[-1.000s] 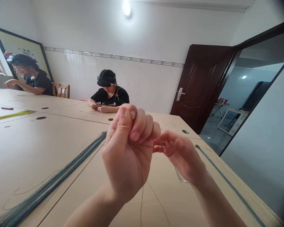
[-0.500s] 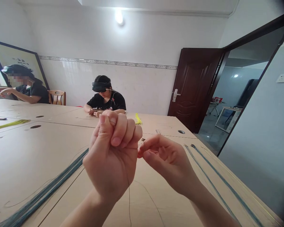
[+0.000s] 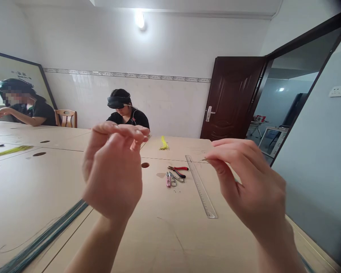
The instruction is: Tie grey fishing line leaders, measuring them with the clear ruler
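Observation:
My left hand (image 3: 113, 174) is raised above the beige table (image 3: 170, 235), its back towards me, fingers bent forward with thumb and fingertips pinched together at the top. My right hand (image 3: 247, 185) is held up to the right, thumb and forefinger pinched on something very thin, perhaps a fine thread, which I cannot make out. The hands are well apart. Between them on the table lie a clear ruler (image 3: 201, 186), red-handled pliers (image 3: 178, 169) and small pink snips (image 3: 168, 179).
A long bundle of blue-grey threads (image 3: 42, 239) lies at the lower left. A yellow thread bundle (image 3: 163, 143) lies further back. Two other people sit at the far side, one opposite (image 3: 125, 113), one at the left (image 3: 22, 108). A dark door (image 3: 230, 98) stands open on the right.
My hands, close together and pinching a thread before, have pulled apart: the left moved left, the right moved right. The left fist has loosened. The tools on the table have come into sight.

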Available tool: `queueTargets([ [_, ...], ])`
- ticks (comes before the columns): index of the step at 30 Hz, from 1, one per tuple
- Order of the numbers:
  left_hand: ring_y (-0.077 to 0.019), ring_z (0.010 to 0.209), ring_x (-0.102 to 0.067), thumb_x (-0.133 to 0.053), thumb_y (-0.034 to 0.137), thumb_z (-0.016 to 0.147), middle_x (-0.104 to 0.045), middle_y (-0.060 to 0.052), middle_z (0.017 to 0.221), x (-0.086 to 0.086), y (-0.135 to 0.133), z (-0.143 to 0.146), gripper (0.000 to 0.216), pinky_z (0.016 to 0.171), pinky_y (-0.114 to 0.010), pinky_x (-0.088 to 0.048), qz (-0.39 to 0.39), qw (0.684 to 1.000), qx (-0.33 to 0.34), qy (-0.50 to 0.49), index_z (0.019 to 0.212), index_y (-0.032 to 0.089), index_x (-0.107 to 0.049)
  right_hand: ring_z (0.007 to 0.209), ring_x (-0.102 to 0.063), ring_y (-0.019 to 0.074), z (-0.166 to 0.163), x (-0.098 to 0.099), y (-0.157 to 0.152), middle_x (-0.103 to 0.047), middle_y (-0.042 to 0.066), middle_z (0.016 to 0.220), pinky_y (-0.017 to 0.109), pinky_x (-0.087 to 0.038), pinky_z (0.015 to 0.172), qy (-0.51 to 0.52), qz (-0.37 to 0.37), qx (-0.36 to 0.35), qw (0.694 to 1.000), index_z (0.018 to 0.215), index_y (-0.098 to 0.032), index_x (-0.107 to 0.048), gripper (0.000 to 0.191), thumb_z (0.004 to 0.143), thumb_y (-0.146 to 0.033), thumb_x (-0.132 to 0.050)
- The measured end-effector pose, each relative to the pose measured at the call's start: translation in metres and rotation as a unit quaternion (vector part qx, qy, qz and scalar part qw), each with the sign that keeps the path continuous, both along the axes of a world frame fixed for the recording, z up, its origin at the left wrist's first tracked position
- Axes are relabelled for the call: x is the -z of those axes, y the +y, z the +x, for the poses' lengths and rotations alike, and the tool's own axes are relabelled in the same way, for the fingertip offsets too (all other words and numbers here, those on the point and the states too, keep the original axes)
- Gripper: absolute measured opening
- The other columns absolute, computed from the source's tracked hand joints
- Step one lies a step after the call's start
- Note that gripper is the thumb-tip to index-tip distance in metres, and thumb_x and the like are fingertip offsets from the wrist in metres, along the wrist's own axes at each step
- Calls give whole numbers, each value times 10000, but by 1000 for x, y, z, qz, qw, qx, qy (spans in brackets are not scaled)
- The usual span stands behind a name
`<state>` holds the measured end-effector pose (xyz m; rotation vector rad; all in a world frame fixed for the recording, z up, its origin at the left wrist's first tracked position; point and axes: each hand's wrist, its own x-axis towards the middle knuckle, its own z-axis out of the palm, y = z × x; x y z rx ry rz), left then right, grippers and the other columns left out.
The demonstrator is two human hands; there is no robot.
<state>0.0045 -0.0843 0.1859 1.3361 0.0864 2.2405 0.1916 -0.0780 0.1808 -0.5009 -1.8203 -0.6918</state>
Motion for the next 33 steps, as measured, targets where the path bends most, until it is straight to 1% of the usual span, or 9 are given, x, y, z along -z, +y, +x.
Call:
queueTargets([
  [3, -124, 771, -569, -559, 106, 842, -619, 15, 749, 0, -6, 3, 140, 718, -237, -457, -80, 983, -96, 137, 779, 202, -640, 929, -599, 198, 8, -3, -4, -652, 51, 778, 327, -487, 834, -13, 32, 8, 999, 825, -112, -632, 179, 800, 55, -574],
  [5, -109, 770, -558, -579, 180, 867, -625, 27, 781, 1, -13, 9, 97, 698, -219, -438, -119, 941, -133, 287, 818, 222, -651, 938, -603, 216, 10, -4, -8, -667, 57, 775, 355, -499, 838, -16, 42, -2, 999, 812, -105, -646, 200, 776, 80, -579],
  [7, -104, 784, -569, -572, 257, 893, -634, 41, 807, 3, -18, 16, 83, 696, -221, -439, -149, 895, -132, 399, 857, 243, -646, 944, -609, 237, 12, -4, -10, -680, 63, 785, 409, -508, 846, -18, 42, -13, 999, 805, -105, -655, 205, 771, 80, -577],
  [9, -114, 787, -590, -548, 302, 911, -645, 43, 810, 5, -19, 21, 111, 688, -235, -453, -166, 875, -104, 443, 865, 248, -633, 939, -614, 247, 13, -4, -10, -686, 59, 798, 465, -507, 852, -20, 39, -15, 999, 810, -117, -658, 203, 776, 66, -580],
  [16, -142, 723, -583, -519, 294, 923, -625, 3, 726, 7, -16, 26, 190, 626, -258, -457, -164, 878, -52, 446, 791, 209, -625, 991, -581, 236, 19, -3, -6, -686, 45, 857, 533, -432, 956, -73, 12, 9, 997, 877, -173, -627, 189, 833, -7, -546],
  [22, -124, 696, -579, -533, 206, 895, -626, 19, 705, 8, -17, 29, 164, 610, -242, -445, -155, 880, -76, 443, 752, 205, -612, 1014, -566, 228, 17, -2, -7, -684, 39, 877, 542, -395, 995, -69, -6, 11, 998, 856, -183, -611, 160, 844, -34, -555],
  [26, -120, 690, -574, -533, 166, 879, -619, 22, 699, 9, -16, 30, 156, 629, -242, -450, -147, 890, -95, 420, 741, 200, -597, 937, -598, 184, 12, -1, -10, -675, 15, 847, 434, -454, 951, 8, -17, -36, 999, 904, -185, -623, 182, 815, -28, -605],
  [30, -89, 670, -563, -544, 132, 871, -610, 46, 696, 10, -17, 31, 142, 617, -202, -442, -124, 896, -137, 404, 759, 208, -586, 860, -610, 104, 11, -2, -18, -668, -31, 870, 246, -481, 816, 66, -163, -69, 982, 856, -223, -632, 87, 862, -142, -601],
  [33, -70, 654, -556, -558, 96, 853, -611, 58, 689, 11, -19, 31, 150, 586, -161, -437, -104, 890, -179, 406, 761, 211, -583, 828, -617, 76, 11, -3, -22, -681, -60, 885, 192, -469, 730, 59, -227, -71, 970, 874, -255, -640, 58, 868, -209, -606],
])
